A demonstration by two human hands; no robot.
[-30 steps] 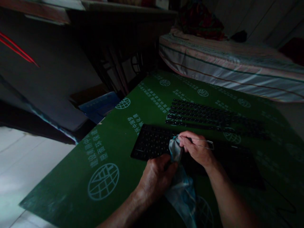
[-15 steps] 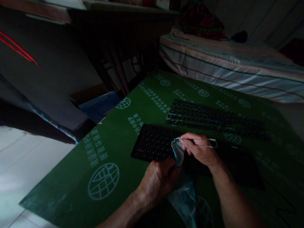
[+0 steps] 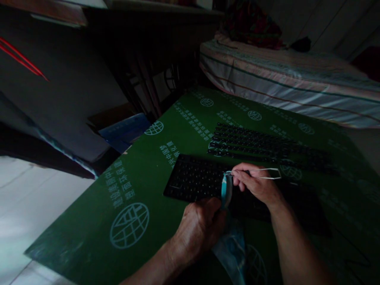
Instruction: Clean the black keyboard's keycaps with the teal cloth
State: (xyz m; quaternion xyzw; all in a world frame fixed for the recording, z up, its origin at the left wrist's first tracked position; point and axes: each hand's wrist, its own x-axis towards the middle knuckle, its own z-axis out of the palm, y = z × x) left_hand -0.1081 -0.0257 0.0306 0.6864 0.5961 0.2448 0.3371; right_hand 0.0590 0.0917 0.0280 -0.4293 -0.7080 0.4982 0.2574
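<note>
Grip of the left hand (image 3: 200, 221): closed into a fist; a cloth (image 3: 224, 192) is being clenched in it, over the near edge of the keyboard (image 3: 188, 178). Grip of the right hand (image 3: 258, 186): a wire tool (image 3: 268, 170) is being pinched between thumb and fingers, above the middle of the keyboard.

Cloth, one: turquoise, blue and grey, soft and creased. Its upper end is being drawn into a narrow upright fold, gathered at the tip of the wire tool, just beside the right fingertips. Its lower part is being spread wider below the left fist, and is being cut off by the bottom of the view.

Wire tool, one: slim, pale, metallic; two thin strands are being joined by an angular bend at the end behind the right hand.

Keyboard, one: black, long, lying flat; its left portion is being dotted by rows of small pale spots, while its right portion is being lost in shadow.

Keys (image 3: 247, 137), many: black, being ranged in rows beyond the keyboard.

Bench (image 3: 83, 233), one: green top, being patterned by pale globe emblems and lettering.
</note>
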